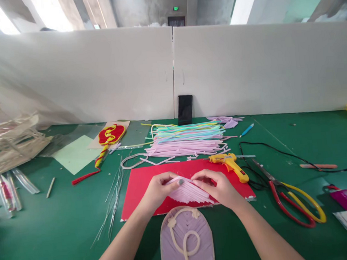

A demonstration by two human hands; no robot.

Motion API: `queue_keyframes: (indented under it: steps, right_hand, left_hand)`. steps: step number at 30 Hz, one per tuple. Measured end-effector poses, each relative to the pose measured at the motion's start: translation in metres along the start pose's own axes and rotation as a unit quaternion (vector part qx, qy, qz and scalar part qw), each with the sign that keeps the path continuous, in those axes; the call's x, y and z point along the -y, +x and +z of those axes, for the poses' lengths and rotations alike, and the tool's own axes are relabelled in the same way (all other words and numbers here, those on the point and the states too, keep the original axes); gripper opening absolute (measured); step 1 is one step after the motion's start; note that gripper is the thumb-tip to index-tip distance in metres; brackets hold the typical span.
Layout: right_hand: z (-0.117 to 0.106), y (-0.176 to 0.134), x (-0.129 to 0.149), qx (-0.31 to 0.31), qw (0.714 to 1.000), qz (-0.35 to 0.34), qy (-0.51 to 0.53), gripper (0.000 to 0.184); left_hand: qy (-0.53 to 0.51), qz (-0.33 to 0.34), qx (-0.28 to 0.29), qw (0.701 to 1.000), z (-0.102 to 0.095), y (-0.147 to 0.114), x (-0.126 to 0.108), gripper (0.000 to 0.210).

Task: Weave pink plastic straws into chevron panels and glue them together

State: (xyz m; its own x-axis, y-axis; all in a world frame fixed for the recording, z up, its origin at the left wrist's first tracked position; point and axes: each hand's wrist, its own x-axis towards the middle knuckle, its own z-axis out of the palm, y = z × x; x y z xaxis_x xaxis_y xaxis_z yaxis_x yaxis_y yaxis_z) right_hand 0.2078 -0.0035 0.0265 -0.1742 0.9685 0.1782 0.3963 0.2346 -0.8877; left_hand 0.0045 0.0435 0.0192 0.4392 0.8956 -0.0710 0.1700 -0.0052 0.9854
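Between my two hands is a pale pink panel of pipe cleaners (189,193) laid side by side, over a red board (140,186). The thumb and fingers of my left hand (163,190) pinch its upper left edge. My right hand (217,185) pinches its upper right side, with some fingertips hidden behind the curled fingers. Just in front of the board lies a rounded lilac panel (175,248) with a cream looped cord and small cream flower shapes on it. A yellow hot glue gun (230,164) rests on the board's right side, beyond my right hand.
Behind the board lies a pile of pastel pipe cleaners (186,139). A black phone (185,109) leans on the white partition (94,72). Large scissors (287,196) and a black cable (273,149) lie right. Thin wires (114,197) and a red-yellow tasselled ornament (111,134) lie left.
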Motion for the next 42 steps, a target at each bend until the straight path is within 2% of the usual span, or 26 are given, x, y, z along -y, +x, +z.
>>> queue_keyframes:
  steps: [7,12,16,19,21,23,25,26,27,30,33,35,37,39,42]
  right_hand:
    - [0.003,0.004,-0.011,-0.026,0.999,0.016,0.008,0.019]
    - [0.006,0.003,-0.01,-0.048,0.999,-0.004,0.001,0.02]
    - [0.0,0.003,-0.006,-0.125,0.989,-0.051,-0.061,0.019]
    - [-0.021,0.002,-0.011,-0.244,0.948,-0.062,-0.194,0.022]
    - [-0.04,-0.001,-0.02,-0.279,0.918,0.007,-0.281,0.023]
    - [-0.056,-0.005,-0.032,-0.279,0.88,0.099,-0.371,0.028]
    - [-0.064,-0.01,-0.044,-0.275,0.828,0.189,-0.45,0.04]
    - [-0.065,-0.011,-0.05,-0.262,0.811,0.226,-0.473,0.046]
    - [-0.063,-0.013,-0.054,-0.241,0.806,0.247,-0.481,0.051]
    - [-0.054,-0.013,-0.063,-0.214,0.801,0.273,-0.488,0.056]
    - [-0.048,-0.011,-0.067,-0.218,0.797,0.235,-0.511,0.048]
    - [-0.049,-0.012,-0.07,-0.23,0.796,0.2,-0.523,0.038]
    - [-0.052,-0.012,-0.075,-0.246,0.8,0.168,-0.521,0.031]
    - [-0.055,-0.012,-0.077,-0.255,0.812,0.149,-0.503,0.028]
    - [-0.059,-0.011,-0.073,-0.271,0.833,0.159,-0.456,0.029]
  left_hand:
    - [-0.05,-0.003,0.016,0.999,0.005,0.0,0.003,0.026]
    - [-0.059,-0.002,0.011,0.998,0.009,-0.002,0.002,0.023]
    - [-0.068,0.002,-0.007,0.998,0.011,-0.002,0.002,0.024]
    - [-0.064,0.006,-0.038,0.997,0.009,-0.001,0.003,0.025]
    - [-0.068,0.001,-0.06,0.996,0.008,0.0,0.005,0.027]
    - [-0.078,-0.008,-0.088,0.993,0.007,0.0,0.006,0.028]
    - [-0.09,-0.025,-0.12,0.988,0.007,0.0,0.006,0.03]
    - [-0.102,-0.039,-0.13,0.985,0.008,0.0,0.006,0.031]
    - [-0.123,-0.056,-0.137,0.981,0.008,0.0,0.006,0.031]
    - [-0.246,-0.123,-0.138,0.952,0.01,-0.001,0.005,0.029]
    - [-0.366,-0.199,-0.148,0.897,0.009,-0.002,0.001,0.021]
    - [-0.397,-0.227,-0.149,0.877,0.008,0.0,-0.004,0.017]
    - [-0.394,-0.237,-0.141,0.877,0.006,0.004,-0.01,0.016]
    - [-0.372,-0.231,-0.124,0.89,0.005,0.009,-0.016,0.018]
    - [-0.318,-0.161,-0.115,0.927,0.005,0.017,-0.025,0.024]
